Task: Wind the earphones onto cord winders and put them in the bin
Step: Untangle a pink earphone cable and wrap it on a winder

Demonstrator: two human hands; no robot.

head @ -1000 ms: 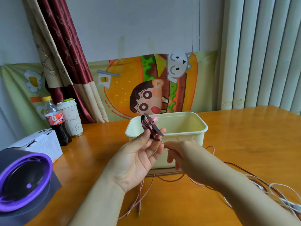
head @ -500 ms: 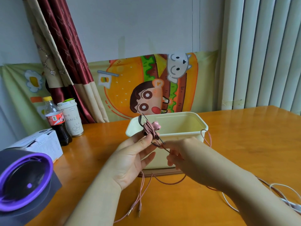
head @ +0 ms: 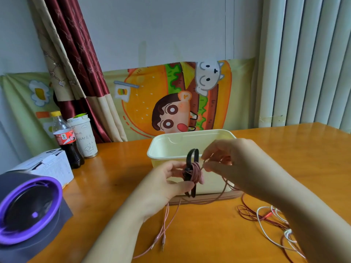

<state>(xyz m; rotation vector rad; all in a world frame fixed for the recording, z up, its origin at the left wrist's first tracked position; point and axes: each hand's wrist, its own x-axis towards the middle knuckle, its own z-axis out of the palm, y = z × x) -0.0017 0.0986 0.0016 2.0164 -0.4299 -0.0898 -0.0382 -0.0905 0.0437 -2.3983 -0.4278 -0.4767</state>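
Observation:
My left hand (head: 167, 182) grips a black cord winder (head: 191, 164) with pink earphone cord (head: 196, 172) coiled round its middle. It is held upright in front of the cream bin (head: 171, 147). My right hand (head: 228, 160) pinches the same pink cord just right of the winder. The loose pink cord (head: 218, 196) loops down past the bin's base, and its ends (head: 161, 242) lie on the table near me. The bin looks empty inside.
Red and white earphone cords (head: 271, 219) lie tangled on the wooden table (head: 303, 158) at the right. A cola bottle (head: 65, 139), a paper cup (head: 83, 137), a white box (head: 45, 166) and a purple-rimmed device (head: 28, 207) stand at the left.
My right hand has moved up and to the right of the winder, drawing the pink cord round it. The winder has turned upright in my left hand, with more cord on it.

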